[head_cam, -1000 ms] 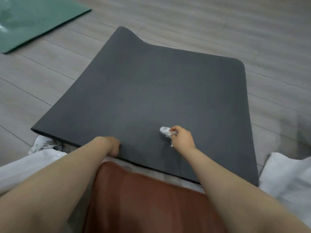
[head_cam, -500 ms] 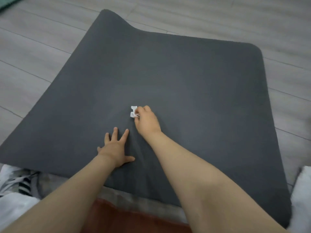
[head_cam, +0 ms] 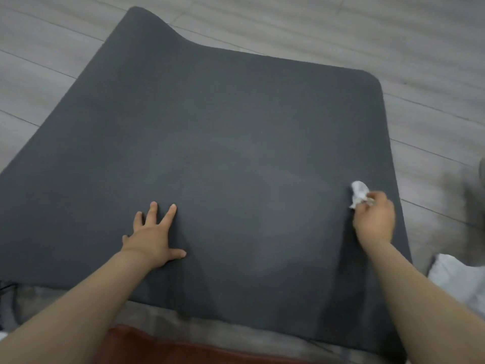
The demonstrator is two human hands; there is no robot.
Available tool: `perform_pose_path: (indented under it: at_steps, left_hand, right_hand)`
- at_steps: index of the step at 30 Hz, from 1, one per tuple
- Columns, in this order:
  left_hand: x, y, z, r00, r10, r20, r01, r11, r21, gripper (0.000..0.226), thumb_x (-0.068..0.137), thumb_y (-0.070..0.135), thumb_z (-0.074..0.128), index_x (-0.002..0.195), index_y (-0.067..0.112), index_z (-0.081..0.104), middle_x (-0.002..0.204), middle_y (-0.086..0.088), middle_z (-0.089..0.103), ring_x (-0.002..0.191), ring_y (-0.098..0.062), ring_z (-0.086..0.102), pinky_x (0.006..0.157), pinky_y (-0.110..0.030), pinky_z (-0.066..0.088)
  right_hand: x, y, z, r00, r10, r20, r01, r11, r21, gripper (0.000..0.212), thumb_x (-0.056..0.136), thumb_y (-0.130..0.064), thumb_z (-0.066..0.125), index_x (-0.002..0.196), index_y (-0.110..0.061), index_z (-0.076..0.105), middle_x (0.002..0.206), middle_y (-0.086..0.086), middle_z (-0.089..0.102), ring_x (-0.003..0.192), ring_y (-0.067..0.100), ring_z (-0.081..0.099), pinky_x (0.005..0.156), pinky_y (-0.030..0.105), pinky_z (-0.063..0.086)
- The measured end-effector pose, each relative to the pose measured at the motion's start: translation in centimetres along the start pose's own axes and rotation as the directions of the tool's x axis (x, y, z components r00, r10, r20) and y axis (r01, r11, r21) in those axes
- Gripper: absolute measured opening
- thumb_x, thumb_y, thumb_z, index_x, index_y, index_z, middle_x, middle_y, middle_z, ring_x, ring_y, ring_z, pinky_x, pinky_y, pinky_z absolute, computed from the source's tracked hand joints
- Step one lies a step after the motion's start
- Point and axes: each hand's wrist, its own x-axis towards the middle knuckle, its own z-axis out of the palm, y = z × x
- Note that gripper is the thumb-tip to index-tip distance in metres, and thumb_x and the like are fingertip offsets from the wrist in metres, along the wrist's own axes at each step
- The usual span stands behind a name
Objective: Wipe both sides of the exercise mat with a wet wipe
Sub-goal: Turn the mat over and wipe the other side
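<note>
A dark grey exercise mat [head_cam: 236, 127] lies flat on the wooden floor and fills most of the view; its far left corner curls up. My left hand [head_cam: 152, 237] presses on the mat's near left part with spread, straight fingers. My right hand [head_cam: 374, 219] is near the mat's right edge and pinches a crumpled white wet wipe [head_cam: 359, 192] against the surface. A faint damp streak runs across the mat between my two hands.
Grey wood-plank floor [head_cam: 433, 74] surrounds the mat. A reddish-brown cushion [head_cam: 157, 345] lies under my arms at the bottom edge. White cloth [head_cam: 462, 279] sits at the lower right, beside the mat's near right corner.
My right hand has swept the wipe from the mat's middle to its right edge. My left hand stays spread flat on the mat. The view has shifted a little.
</note>
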Motion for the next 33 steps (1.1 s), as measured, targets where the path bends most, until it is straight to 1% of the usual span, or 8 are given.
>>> perform_pose_path:
  at_steps: [5, 8, 11, 14, 21, 26, 31, 33]
  left_hand:
    - [-0.6, -0.2, 0.1, 1.000, 0.016, -0.022, -0.016, 1.000, 0.005, 0.113, 0.078, 0.065, 0.070, 0.153, 0.046, -0.012, 0.163, 0.004, -0.023, 0.151, -0.033, -0.010, 0.115, -0.060, 0.026]
    - [-0.8, -0.2, 0.4, 0.999, 0.003, -0.043, -0.003, 1.000, -0.005, 0.112, 0.079, 0.064, 0.070, 0.153, 0.047, -0.012, 0.163, 0.005, -0.023, 0.151, -0.031, -0.010, 0.116, -0.059, 0.025]
    - [-0.3, -0.4, 0.6, 0.999, -0.018, -0.039, 0.017, 1.000, -0.026, 0.114, 0.077, 0.063, 0.073, 0.152, 0.049, -0.012, 0.163, 0.007, -0.023, 0.151, -0.030, -0.011, 0.117, -0.060, 0.023]
    - [0.3, -0.8, 0.8, 0.999, -0.012, -0.053, 0.010, 0.999, -0.039, 0.117, 0.073, 0.064, 0.075, 0.151, 0.050, -0.012, 0.163, 0.008, -0.023, 0.151, -0.030, -0.011, 0.117, -0.060, 0.021]
    - [0.0, -0.3, 0.5, 0.998, 0.000, -0.062, -0.001, 1.000, -0.016, 0.116, 0.074, 0.064, 0.074, 0.153, 0.048, -0.009, 0.164, 0.005, -0.020, 0.152, -0.030, -0.008, 0.114, -0.062, 0.026]
    - [0.0, -0.3, 0.5, 0.998, -0.005, -0.061, 0.002, 0.999, -0.038, 0.116, 0.074, 0.062, 0.075, 0.154, 0.048, -0.007, 0.164, 0.006, -0.019, 0.151, -0.030, -0.009, 0.117, -0.059, 0.023]
    - [-0.1, 0.0, 0.2, 0.998, -0.022, -0.056, 0.018, 0.998, -0.060, 0.117, 0.073, 0.060, 0.078, 0.153, 0.048, -0.006, 0.164, 0.007, -0.019, 0.152, -0.030, -0.010, 0.118, -0.058, 0.022]
    - [-0.3, 0.0, 0.2, 0.998, -0.022, -0.062, 0.017, 0.997, -0.071, 0.117, 0.072, 0.059, 0.079, 0.154, 0.049, -0.005, 0.164, 0.008, -0.019, 0.152, -0.029, -0.010, 0.118, -0.059, 0.022]
  right_hand:
    - [-1.9, -1.6, 1.7, 0.984, 0.162, -0.081, -0.147, 0.976, 0.160, 0.020, 0.091, -0.009, 0.050, 0.107, 0.001, 0.058, 0.110, 0.028, 0.057, 0.099, 0.045, 0.055, 0.082, 0.043, 0.041]
    - [-5.2, -11.4, 7.5, 0.989, -0.120, 0.084, 0.104, 0.981, 0.165, 0.024, 0.096, -0.025, 0.052, 0.099, -0.003, 0.062, 0.103, 0.021, 0.064, 0.095, 0.038, 0.061, 0.076, 0.040, 0.045]
    - [-13.1, -21.1, 11.3, 0.701, -0.574, 0.424, 0.530, 0.816, 0.228, 0.023, 0.095, -0.021, 0.051, 0.112, -0.008, 0.056, 0.112, 0.016, 0.056, 0.099, 0.038, 0.057, 0.079, 0.040, 0.045]
    - [-15.6, -23.0, 11.9, 0.509, -0.671, 0.539, 0.652, 0.710, 0.267, 0.022, 0.094, -0.013, 0.051, 0.116, -0.013, 0.053, 0.111, 0.013, 0.052, 0.096, 0.037, 0.056, 0.071, 0.039, 0.042]
    - [-1.8, -3.0, 2.4, 0.972, -0.224, 0.076, 0.215, 0.971, 0.107, 0.013, 0.090, -0.011, 0.055, 0.098, -0.004, 0.063, 0.100, 0.023, 0.064, 0.093, 0.040, 0.059, 0.080, 0.041, 0.043]
    - [1.0, 4.2, -2.3, 0.965, 0.245, -0.097, -0.235, 0.966, 0.107, 0.022, 0.092, -0.014, 0.052, 0.110, -0.002, 0.058, 0.110, 0.024, 0.063, 0.102, 0.040, 0.057, 0.085, 0.039, 0.043]
    - [-4.7, -10.4, 6.9, 0.984, -0.161, 0.077, 0.146, 0.974, 0.175, 0.021, 0.092, -0.012, 0.050, 0.109, -0.005, 0.062, 0.110, 0.021, 0.064, 0.104, 0.038, 0.058, 0.086, 0.038, 0.042]
    - [-11.4, -17.3, 9.6, 0.772, -0.528, 0.354, 0.465, 0.849, 0.252, 0.029, 0.095, -0.013, 0.048, 0.119, -0.012, 0.062, 0.119, 0.014, 0.064, 0.111, 0.032, 0.058, 0.091, 0.035, 0.043]
